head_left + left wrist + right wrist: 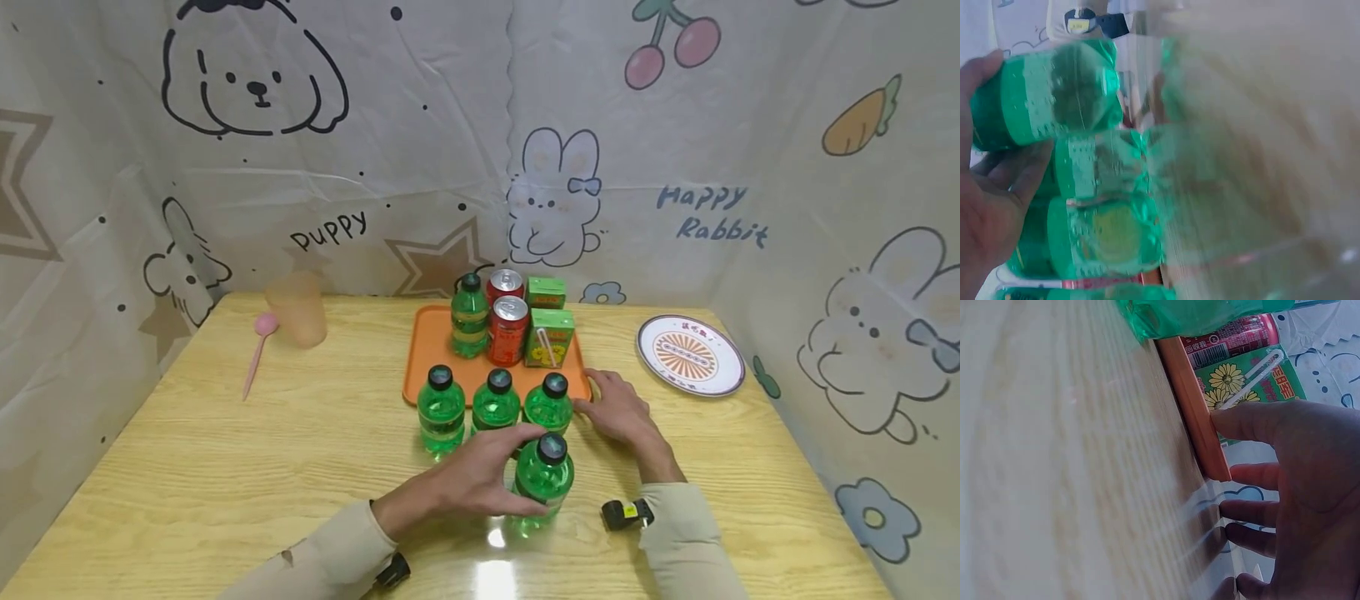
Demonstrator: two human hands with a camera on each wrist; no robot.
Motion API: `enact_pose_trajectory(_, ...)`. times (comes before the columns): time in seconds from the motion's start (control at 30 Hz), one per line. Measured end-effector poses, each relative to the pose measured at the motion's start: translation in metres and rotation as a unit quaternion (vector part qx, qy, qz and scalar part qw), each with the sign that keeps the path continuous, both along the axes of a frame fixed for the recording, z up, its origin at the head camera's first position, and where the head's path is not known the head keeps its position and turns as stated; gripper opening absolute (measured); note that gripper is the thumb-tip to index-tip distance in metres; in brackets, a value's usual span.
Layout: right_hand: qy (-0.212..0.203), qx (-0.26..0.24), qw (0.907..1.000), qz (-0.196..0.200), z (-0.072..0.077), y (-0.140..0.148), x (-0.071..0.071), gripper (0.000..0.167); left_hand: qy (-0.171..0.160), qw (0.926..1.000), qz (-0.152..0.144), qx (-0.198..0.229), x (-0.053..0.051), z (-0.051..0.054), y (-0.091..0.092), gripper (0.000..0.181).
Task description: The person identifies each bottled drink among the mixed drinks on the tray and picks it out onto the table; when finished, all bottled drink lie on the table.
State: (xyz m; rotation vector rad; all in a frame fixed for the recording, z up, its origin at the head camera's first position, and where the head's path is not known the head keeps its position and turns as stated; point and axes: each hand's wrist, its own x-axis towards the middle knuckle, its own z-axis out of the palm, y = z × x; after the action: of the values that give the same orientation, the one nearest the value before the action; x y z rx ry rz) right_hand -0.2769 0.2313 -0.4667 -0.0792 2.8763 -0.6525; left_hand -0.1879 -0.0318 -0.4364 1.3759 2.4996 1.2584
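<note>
Green bottle (545, 475) with a black cap, held upright in the left hand (474, 479), nearest the viewer; thumb and fingers grasp it around its sides. In the left wrist view its base appears slightly raised from the wooden table (225, 467).

Just beyond it, a row of three matching bottles (496, 408) stands on the table along the front edge of an orange tray (420, 367). The right hand (618, 406) is at the tray's near right corner, thumb and forefinger touching the rim, its fingers loosely extended rather than clenched.

The likeliest mishap is a knocked-over row: the held bottle and the left hand are very near those bottles, so a low forward swing could topple one. The rounded plastic could also slip if the grasp loosened, and a hard push on the corner could slide the tray and upset its load.

Counted: five green bottles in all, one held, three in the row and one on the tray. Also on the tray, two red cans (508, 340) and two green drink cartons (550, 327). Farther out, one patterned plate (690, 354) at right; at left, one peach cup (300, 312) and one pink spoon (258, 350).
</note>
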Motion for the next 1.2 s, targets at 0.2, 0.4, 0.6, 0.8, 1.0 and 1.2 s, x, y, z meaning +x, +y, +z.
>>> enact_pose_trajectory(0.2, 0.000, -0.001, 1.0000, -0.003, -0.001, 0.000, 0.000, 0.069, 0.003, 0.9991, 0.032, -0.026, 0.002, -0.001, 0.010, 0.085)
enact_pose_trajectory(0.4, -0.001, 0.002, 1.0000, -0.004, -0.003, 0.000, 0.000, 0.069, 0.024, 0.9977, 0.048, -0.040, 0.003, -0.003, 0.015, 0.084)
enact_pose_trajectory(0.6, 0.003, 0.006, 1.0000, -0.002, -0.002, 0.000, -0.001, 0.068, 0.019, 0.9972, 0.053, -0.048, 0.004, -0.005, 0.018, 0.085)
enact_pose_trajectory(0.8, 0.004, 0.001, 1.0000, -0.004, -0.001, 0.001, 0.000, 0.069, 0.029, 0.9959, 0.070, -0.050, 0.004, -0.007, 0.019, 0.086)
enact_pose_trajectory(1.0, 0.006, 0.003, 1.0000, -0.006, 0.000, 0.001, 0.000, 0.069, 0.041, 0.9940, 0.079, -0.064, 0.004, -0.003, 0.017, 0.083)
enact_pose_trajectory(1.2, 0.005, 0.003, 1.0000, -0.005, 0.000, 0.001, 0.000, 0.069, 0.054, 0.9904, 0.114, -0.056, 0.013, 0.008, 0.002, 0.071)
